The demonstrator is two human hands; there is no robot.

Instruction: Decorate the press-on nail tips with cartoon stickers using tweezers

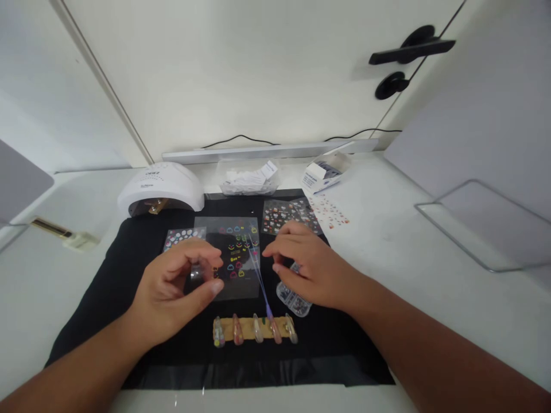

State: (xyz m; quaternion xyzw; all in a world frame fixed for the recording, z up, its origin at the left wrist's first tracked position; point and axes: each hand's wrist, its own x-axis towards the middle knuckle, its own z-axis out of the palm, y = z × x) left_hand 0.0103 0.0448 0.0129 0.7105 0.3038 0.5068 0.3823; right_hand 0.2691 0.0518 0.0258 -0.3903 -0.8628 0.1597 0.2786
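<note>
While the white worktop (408, 241) spreads wide under the camera, a black mat (129, 275) covers its middle and carries nearly everything in use. At the mat's far left corner stands a white domed nail lamp (161, 186), and beyond the far edge lie a clear bag of white slips (249, 180) and a small open box (325, 169). A transparent sticker sheet (235, 252) printed with small coloured motifs lies flat at the mat's centre, with a dotted sheet (183, 235) just beside it on the left and another patterned sheet (284, 212) near its far right corner.

The left hand (176, 287) hovers at the sheet's left edge, fingers curled, thumb and forefinger nearly closed on something small and clear; what it is I cannot tell. The right hand (310, 269) rests palm down at the sheet's right side, fingers loosely bent over a small clear case (295, 298), gripping nothing that shows. A thin purple-tipped tool (260, 275) lies slanted across the sheet toward a tan strip (253, 330) holding five painted nail tips.

The sheet looks light, thin and floppy, probably slick; it is likely best pinched at a bare margin or corner, away from the decals, which seem delicate and easily creased.
</note>
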